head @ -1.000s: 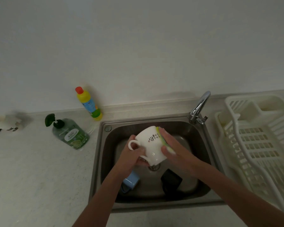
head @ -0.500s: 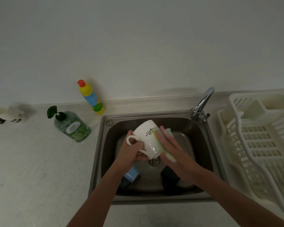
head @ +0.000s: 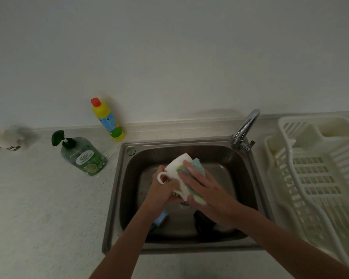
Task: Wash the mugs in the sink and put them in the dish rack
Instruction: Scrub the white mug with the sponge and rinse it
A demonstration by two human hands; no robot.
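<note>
Over the steel sink (head: pixel 248 198) I hold a white mug (head: pixel 174 165), tilted with its bottom up and away from me. My left hand (head: pixel 161 190) grips it at the handle and rim. My right hand (head: pixel 206 188) holds a blue-and-yellow sponge (head: pixel 196 165) flat against the mug's right side. On the sink floor lie a blue mug (head: pixel 160 218), mostly hidden under my left forearm, and a black mug (head: pixel 204 220), partly hidden under my right wrist. The white dish rack (head: pixel 320 178) stands to the right of the sink.
A chrome tap (head: pixel 244 129) rises at the sink's back right corner. On the counter to the left stand a green pump soap bottle (head: pixel 83 156) and a yellow bottle with a red cap (head: pixel 107 119). A white object (head: pixel 8 141) lies at the far left.
The mug has turned so its printed side no longer shows, and its handle sits lower. My right hand with the sponge has slid across the mug's side.
</note>
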